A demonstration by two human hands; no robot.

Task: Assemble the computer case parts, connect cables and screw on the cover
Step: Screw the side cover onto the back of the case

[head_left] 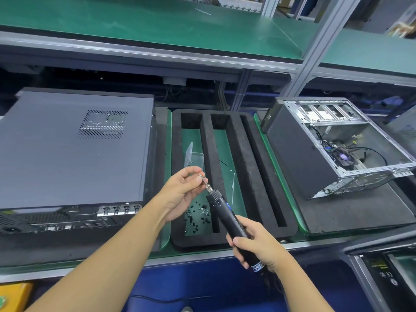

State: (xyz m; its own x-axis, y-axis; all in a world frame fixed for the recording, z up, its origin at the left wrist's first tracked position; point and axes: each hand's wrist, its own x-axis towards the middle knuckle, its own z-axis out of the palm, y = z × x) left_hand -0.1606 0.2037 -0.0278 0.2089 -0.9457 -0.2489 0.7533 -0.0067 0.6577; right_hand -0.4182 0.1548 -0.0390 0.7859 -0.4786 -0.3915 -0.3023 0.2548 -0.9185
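Right grip (pixel 254 246) is clenched round the lower barrel of the black electric screwdriver (pixel 227 212); left grip (pixel 182 190) pinches a small silver screw (pixel 201 176) between thumb and fingertips, seating it on the driver's bit.

We note the driver's long axis: it runs from the right grip, near the desk's front edge, up and leftward to the bit tip, which meets the screw in the left grip. Both are held in the air above the black foam tray (pixel 238 154) at the middle of the desk, over a scatter of loose black screws (pixel 195 217) in its leftmost slot.

Key relation: the closed computer case (pixel 72 149) lies flat at the left end of the desk, well to the left of the bit tip. Its rear panel faces the front edge. The left grip is the nearer one to it. We judge the driver must swing left, with the bit carried to the cover's rear edge.

Case appearance: dark grey cover in place, a perforated vent patch on top. A second, open case (pixel 337 149) sits at the right end, interior cables exposed.

Risk, as we judge it: the screw may drop off the bit during the swing.
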